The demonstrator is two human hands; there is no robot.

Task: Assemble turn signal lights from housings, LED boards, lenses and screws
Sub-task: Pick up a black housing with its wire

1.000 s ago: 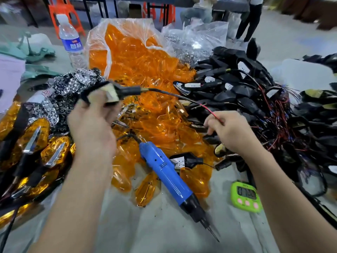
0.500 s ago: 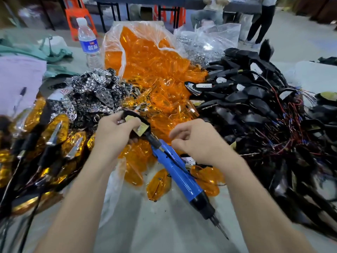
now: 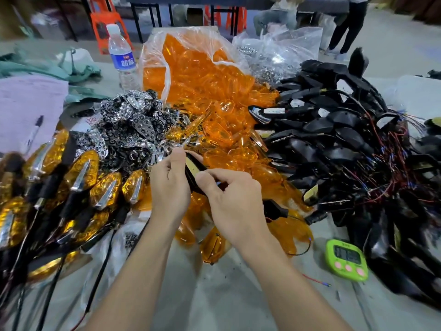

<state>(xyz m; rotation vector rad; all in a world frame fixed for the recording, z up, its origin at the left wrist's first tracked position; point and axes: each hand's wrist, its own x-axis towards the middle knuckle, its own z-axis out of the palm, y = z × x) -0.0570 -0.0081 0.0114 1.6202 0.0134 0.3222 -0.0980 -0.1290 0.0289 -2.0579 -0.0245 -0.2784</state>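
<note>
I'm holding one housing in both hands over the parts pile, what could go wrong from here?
The black housing is only pinched between left hand and right hand above the loose orange lenses; a slip might bury it there. The loose red wire beside your right forearm could snag if that arm sweeps outward.

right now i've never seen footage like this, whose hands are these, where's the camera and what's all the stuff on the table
There is no machine here: these are a person's two bare hands, filmed by one camera worn on their head, looking forward and down. The left hand and right hand together grip one black plastic housing with a pale inner face. On the grey table lie a heap of clear orange plastic lenses, a pile of shiny silver patterned pieces, a tangle of black wired housings, and finished amber lights on the left. A green digital timer and a clear water bottle sit nearby.
</note>
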